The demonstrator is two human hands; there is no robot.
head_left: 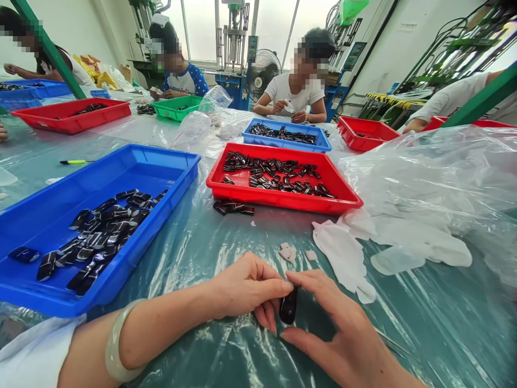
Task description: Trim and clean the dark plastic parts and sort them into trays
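Note:
A small glossy black piece [288, 306], rounded at its lower end, is pinched by my left hand [246, 285] between thumb and fingers, just above the covered table. Its upper end is partly hidden by the fingers. My right hand [335, 318] is open beside it, the index fingertip near the top of the piece and the thumb just below its lower end. Scraps of pale material [287, 252] lie beyond my hands. Past my right hand are a crumpled white glove [343, 253] and a translucent piece [398, 260].
A blue tray [177, 161] and a red tray [283, 200] hold many black pieces; several more [233, 208] lie outside the red one. Clear plastic sheeting [436, 178] is heaped at right. A thin metal tool [393, 342] lies by my right forearm. Other people sit across the table.

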